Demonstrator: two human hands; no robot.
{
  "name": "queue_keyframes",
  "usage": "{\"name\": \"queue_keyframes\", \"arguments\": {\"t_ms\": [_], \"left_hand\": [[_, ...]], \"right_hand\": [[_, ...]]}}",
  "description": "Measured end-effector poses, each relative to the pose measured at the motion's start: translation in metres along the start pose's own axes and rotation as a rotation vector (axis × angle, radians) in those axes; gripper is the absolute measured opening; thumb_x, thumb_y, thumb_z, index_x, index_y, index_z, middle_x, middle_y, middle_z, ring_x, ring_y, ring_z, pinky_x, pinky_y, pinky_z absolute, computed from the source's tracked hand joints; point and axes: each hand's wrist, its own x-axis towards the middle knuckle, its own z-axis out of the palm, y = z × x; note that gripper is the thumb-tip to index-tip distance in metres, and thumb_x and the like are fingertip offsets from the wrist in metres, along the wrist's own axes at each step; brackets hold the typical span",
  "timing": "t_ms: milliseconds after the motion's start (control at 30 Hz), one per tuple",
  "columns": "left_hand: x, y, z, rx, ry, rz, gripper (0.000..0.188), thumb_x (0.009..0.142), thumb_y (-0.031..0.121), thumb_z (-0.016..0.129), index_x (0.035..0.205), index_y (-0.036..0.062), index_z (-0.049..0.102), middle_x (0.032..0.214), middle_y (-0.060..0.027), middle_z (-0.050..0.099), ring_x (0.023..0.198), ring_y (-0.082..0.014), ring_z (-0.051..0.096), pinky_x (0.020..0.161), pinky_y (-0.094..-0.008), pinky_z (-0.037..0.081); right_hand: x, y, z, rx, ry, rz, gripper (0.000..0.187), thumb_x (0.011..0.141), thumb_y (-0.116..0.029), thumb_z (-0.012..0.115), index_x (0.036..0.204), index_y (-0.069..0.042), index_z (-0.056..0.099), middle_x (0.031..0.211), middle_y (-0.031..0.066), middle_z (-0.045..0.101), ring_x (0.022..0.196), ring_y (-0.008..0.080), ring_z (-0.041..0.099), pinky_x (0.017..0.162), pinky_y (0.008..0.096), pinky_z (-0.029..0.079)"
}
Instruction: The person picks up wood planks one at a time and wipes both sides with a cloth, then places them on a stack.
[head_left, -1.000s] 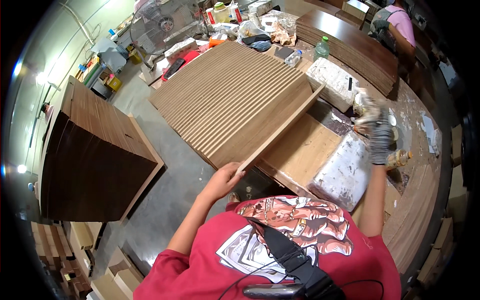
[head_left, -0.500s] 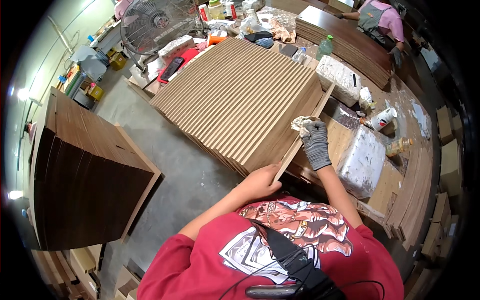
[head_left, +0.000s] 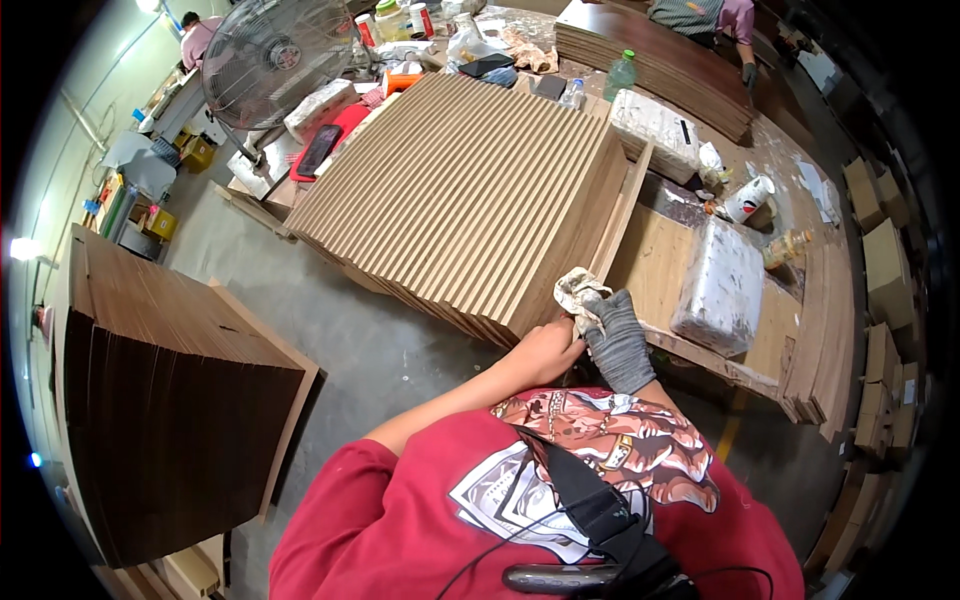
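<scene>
In the head view, a stack of thin wooden boards (head_left: 470,195) standing on edge is seen on the workbench (head_left: 700,280), its ribbed top slanting from the fan side down toward the person. A crumpled, stained rag (head_left: 578,292) is clamped in the fingers of the right hand (head_left: 617,340) (covered by a grey knit glove) and is pressed against the near corner of the stack, at the end of the outermost board. The bare left hand (head_left: 545,352) is laid just beside the right one, touching the lower near edge of the same boards; its fingers are curled together, though whether anything is gripped under them cannot be told. A plastic-wrapped white block (head_left: 722,285) is set on the bench just right of the hands, and a second one (head_left: 655,122) lies farther back. A white cup (head_left: 748,197) and a green bottle (head_left: 620,75) are placed beyond. A large floor fan (head_left: 272,55) stands at the far left. A dark-veneered stack of panels (head_left: 170,390) is seen on the floor, well apart to the left. Another person (head_left: 715,20) is bent over dark boards at the far end.
</scene>
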Motion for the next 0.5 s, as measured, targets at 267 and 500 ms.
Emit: {"name": "queue_keyframes", "arguments": {"t_ms": [267, 500], "left_hand": [[-0.002, -0.005, 0.0, -0.031, 0.041, -0.038, 0.058, 0.088, 0.024, 0.05, 0.128, -0.0173, 0.039, 0.1, -0.0367, 0.058, 0.098, -0.0478, 0.058, 0.086, -0.0497, 0.046], [0.002, -0.006, -0.003, -0.024, 0.011, -0.024, 0.054, 0.088, 0.025, 0.05, 0.123, -0.0152, 0.045, 0.099, -0.0355, 0.059, 0.097, -0.0472, 0.058, 0.085, -0.0497, 0.046]], "right_hand": [[0.054, 0.034, -0.01, 0.28, 0.191, 0.082, 0.024, 0.08, -0.002, 0.062, 0.104, -0.003, 0.065, 0.103, 0.0094, 0.049, 0.093, 0.0193, 0.055, 0.084, 0.0289, 0.047], [0.023, -0.018, -0.016, 0.26, -0.011, 0.04, 0.017, 0.082, 0.002, 0.056, 0.098, -0.002, 0.058, 0.093, 0.0109, 0.051, 0.086, 0.0241, 0.056, 0.079, 0.0309, 0.048]]}}
